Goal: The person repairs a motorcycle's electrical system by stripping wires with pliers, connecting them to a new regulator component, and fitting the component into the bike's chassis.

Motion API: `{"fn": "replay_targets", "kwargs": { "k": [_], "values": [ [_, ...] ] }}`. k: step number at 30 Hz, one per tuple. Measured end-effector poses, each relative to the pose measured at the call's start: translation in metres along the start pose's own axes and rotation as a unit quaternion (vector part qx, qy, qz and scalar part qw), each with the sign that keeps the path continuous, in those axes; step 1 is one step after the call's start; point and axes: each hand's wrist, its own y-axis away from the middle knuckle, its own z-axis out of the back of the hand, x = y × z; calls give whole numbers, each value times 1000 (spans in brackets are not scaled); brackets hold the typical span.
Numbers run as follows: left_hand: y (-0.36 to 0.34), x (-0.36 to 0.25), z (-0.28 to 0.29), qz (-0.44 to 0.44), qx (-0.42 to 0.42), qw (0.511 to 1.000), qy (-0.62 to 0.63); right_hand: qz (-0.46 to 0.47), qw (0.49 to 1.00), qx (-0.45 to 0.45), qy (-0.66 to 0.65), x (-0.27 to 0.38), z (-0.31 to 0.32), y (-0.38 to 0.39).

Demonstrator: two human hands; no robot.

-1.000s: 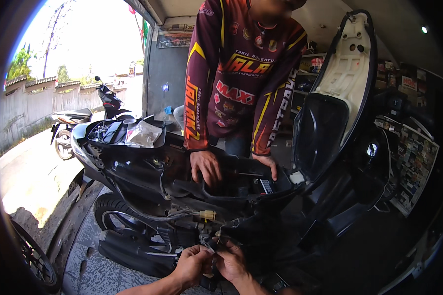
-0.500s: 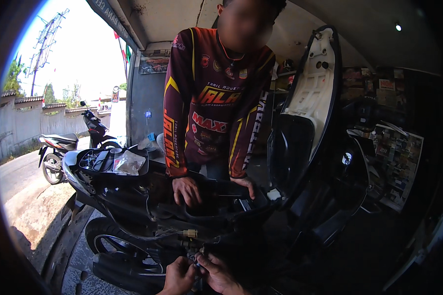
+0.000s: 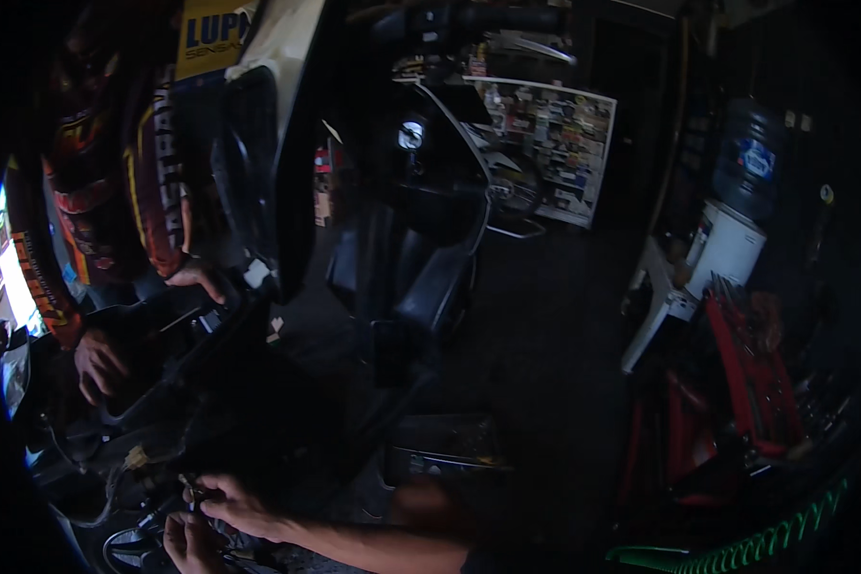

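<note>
My right hand (image 3: pixel 231 505), its forearm reaching in from the right, pinches at a small part too dark to name. Close below it, my left hand (image 3: pixel 191 543) is closed at the same spot, fingers bent together. Both are beside the lower side of a stripped scooter (image 3: pixel 177 421), under a pale wiring connector (image 3: pixel 136 457) and loose wires. Across the scooter, a co-worker's hand (image 3: pixel 100 364) rests on the open seat compartment, and the other hand (image 3: pixel 201 277) lies near its far end. The raised seat (image 3: pixel 249 163) stands beyond.
A second dark scooter (image 3: pixel 416 220) stands behind. On the floor is a dark tray (image 3: pixel 445 440). To the right are a red tool box (image 3: pixel 751 373), a water dispenser (image 3: pixel 727 249) with a blue bottle (image 3: pixel 748 158), and a coiled green hose (image 3: pixel 746 550).
My view has swung right, so the scooter and both hands now appear farther left and the picture is darker. My hands stay together at the scooter's lower side.
</note>
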Motion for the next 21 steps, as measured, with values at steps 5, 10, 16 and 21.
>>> {"fn": "replay_targets", "kwargs": {
  "k": [5,10,16,21],
  "values": [
    [-7,2,-9,-31,87,996,2,99,993,-17,56,-23,14,-13],
    [0,13,-1,91,-19,978,185,62,998,18,22,-31,-3,-15],
    [7,-28,-29,149,8,988,38,82,997,-7,-11,-42,3,-19],
    [4,-10,-19,105,-8,994,16,186,982,-20,-4,-48,-1,-24]
  ]
}}
